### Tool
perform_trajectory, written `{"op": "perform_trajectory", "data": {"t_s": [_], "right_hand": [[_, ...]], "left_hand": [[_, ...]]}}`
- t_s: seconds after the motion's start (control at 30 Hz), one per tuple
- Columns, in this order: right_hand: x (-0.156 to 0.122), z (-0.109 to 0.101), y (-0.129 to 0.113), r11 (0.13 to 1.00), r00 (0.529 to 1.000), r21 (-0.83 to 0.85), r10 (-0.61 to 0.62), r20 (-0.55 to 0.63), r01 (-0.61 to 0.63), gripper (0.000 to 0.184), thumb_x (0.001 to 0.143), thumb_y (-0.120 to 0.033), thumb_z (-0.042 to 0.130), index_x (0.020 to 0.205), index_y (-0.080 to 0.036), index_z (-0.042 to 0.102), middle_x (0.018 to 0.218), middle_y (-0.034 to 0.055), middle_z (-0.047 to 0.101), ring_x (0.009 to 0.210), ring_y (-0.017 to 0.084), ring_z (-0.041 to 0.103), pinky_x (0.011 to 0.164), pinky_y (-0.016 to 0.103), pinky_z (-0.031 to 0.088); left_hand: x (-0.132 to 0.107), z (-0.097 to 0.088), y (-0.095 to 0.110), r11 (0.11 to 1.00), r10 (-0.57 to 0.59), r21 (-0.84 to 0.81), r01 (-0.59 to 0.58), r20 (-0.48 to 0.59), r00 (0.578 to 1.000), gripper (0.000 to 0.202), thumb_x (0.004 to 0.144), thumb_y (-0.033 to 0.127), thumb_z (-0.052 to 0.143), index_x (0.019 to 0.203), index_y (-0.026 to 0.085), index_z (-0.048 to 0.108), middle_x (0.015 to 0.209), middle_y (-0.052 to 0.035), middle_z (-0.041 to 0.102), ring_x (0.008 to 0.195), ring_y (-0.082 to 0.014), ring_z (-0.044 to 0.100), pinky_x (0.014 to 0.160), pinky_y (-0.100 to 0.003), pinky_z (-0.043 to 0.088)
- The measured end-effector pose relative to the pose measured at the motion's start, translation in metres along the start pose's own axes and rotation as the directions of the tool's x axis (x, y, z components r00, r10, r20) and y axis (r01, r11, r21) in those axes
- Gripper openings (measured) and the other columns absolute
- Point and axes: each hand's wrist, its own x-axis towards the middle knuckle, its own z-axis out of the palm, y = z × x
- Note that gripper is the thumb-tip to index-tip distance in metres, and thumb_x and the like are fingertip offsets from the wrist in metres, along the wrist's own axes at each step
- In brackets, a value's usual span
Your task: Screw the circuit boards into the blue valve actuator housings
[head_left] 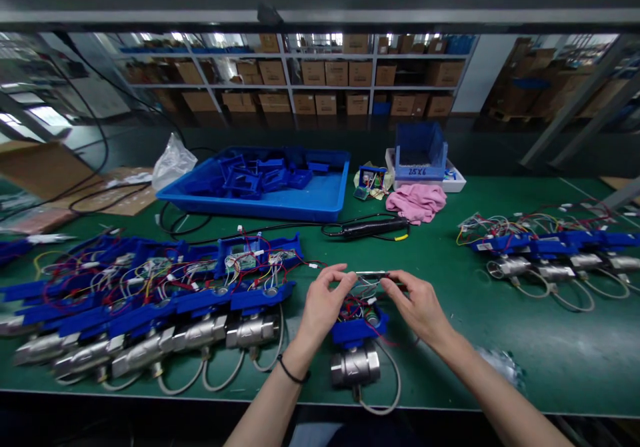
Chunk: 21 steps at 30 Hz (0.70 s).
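My left hand (325, 300) and my right hand (417, 303) pinch opposite ends of a thin flat board (370, 275), seen nearly edge-on. Thin wires (367, 291) hang beneath it, running down into an open blue housing (357, 330). That housing is mounted on a metal valve body (355, 367), from which a grey cable (399, 383) loops to the right. Both hands are closed at the fingertips, just above the housing. Which parts the wires join is too small to tell.
Several similar valve units with blue housings (195, 293) line the left; more valve units (545, 250) stand at right. Behind are a blue tray (260, 200) of blue parts, a black cylindrical tool (375, 227) with its cord, a pink cloth (417, 201) and a blue bin (421, 153).
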Motion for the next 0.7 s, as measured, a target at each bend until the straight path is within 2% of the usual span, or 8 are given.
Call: {"op": "perform_trajectory", "data": {"t_s": [0.1, 0.2, 0.27, 0.37, 0.53, 0.63, 0.7], "right_hand": [[-0.002, 0.006, 0.006, 0.997, 0.998, -0.069, -0.038, -0.057, 0.034, 0.035, 0.087, -0.039, 0.051, 0.113, -0.016, 0.059, 0.097, 0.0092, 0.069, 0.086, 0.019, 0.066, 0.079, 0.034, 0.054], [-0.005, 0.010, 0.013, 0.987, 0.993, -0.139, -0.092, -0.073, 0.081, 0.052, 0.089, -0.030, 0.047, 0.137, -0.014, 0.036, 0.099, 0.0099, 0.067, 0.083, 0.017, 0.067, 0.078, 0.034, 0.056], [-0.004, 0.012, 0.017, 0.972, 0.989, -0.201, -0.137, -0.063, 0.122, 0.054, 0.090, -0.025, 0.044, 0.141, -0.016, 0.029, 0.103, 0.0101, 0.066, 0.087, 0.017, 0.066, 0.078, 0.033, 0.056], [0.000, 0.014, 0.020, 0.935, 0.980, -0.312, -0.192, -0.051, 0.167, 0.049, 0.090, -0.025, 0.043, 0.137, -0.017, 0.035, 0.109, 0.0113, 0.063, 0.092, 0.020, 0.066, 0.076, 0.033, 0.056], [0.006, 0.016, 0.023, 0.857, 0.957, -0.461, -0.284, -0.053, 0.229, 0.037, 0.090, -0.026, 0.045, 0.125, -0.015, 0.049, 0.092, 0.0087, 0.065, 0.078, 0.020, 0.067, 0.059, 0.029, 0.054], [0.002, 0.017, 0.023, 0.778, 0.912, -0.557, -0.402, -0.085, 0.291, 0.037, 0.091, -0.029, 0.048, 0.123, -0.013, 0.050, 0.088, 0.0076, 0.066, 0.073, 0.018, 0.067, 0.056, 0.025, 0.052], [-0.002, 0.019, 0.025, 0.731, 0.884, -0.627, -0.446, -0.140, 0.269, 0.038, 0.091, -0.031, 0.048, 0.125, -0.013, 0.048, 0.091, 0.0075, 0.067, 0.074, 0.017, 0.067, 0.058, 0.024, 0.052]], "left_hand": [[0.006, 0.002, -0.001, 0.995, 0.065, 0.077, -0.062, -0.036, 0.997, 0.035, 0.084, 0.047, 0.051, 0.067, 0.018, 0.064, 0.113, -0.0101, 0.065, 0.108, -0.0225, 0.058, 0.097, -0.036, 0.039], [0.009, 0.004, -0.004, 0.988, 0.085, 0.130, -0.079, -0.043, 0.995, 0.036, 0.086, 0.044, 0.047, 0.069, 0.018, 0.064, 0.110, -0.0106, 0.064, 0.105, -0.0212, 0.059, 0.095, -0.034, 0.041], [0.012, 0.004, -0.004, 0.981, 0.088, 0.177, -0.082, -0.027, 0.996, 0.037, 0.087, 0.042, 0.046, 0.068, 0.017, 0.064, 0.107, -0.0111, 0.065, 0.101, -0.0211, 0.060, 0.092, -0.034, 0.043], [0.018, 0.004, -0.003, 0.964, 0.087, 0.252, -0.088, 0.015, 0.996, 0.038, 0.089, 0.039, 0.043, 0.068, 0.017, 0.065, 0.102, -0.0115, 0.067, 0.097, -0.0209, 0.062, 0.088, -0.033, 0.045], [0.020, -0.001, 0.007, 0.904, 0.110, 0.404, -0.137, 0.087, 0.990, 0.035, 0.090, 0.033, 0.041, 0.074, 0.016, 0.067, 0.092, -0.0103, 0.070, 0.091, -0.0205, 0.064, 0.084, -0.031, 0.048], [0.027, -0.020, 0.023, 0.835, 0.146, 0.522, -0.174, 0.094, 0.985, 0.026, 0.088, 0.031, 0.047, 0.092, 0.016, 0.067, 0.096, -0.0090, 0.070, 0.085, -0.0195, 0.065, 0.077, -0.030, 0.049], [0.043, -0.041, 0.034, 0.777, 0.176, 0.603, -0.183, 0.072, 0.982, 0.027, 0.088, 0.032, 0.049, 0.105, 0.017, 0.063, 0.102, -0.0083, 0.069, 0.087, -0.0188, 0.065, 0.078, -0.029, 0.049]]}}
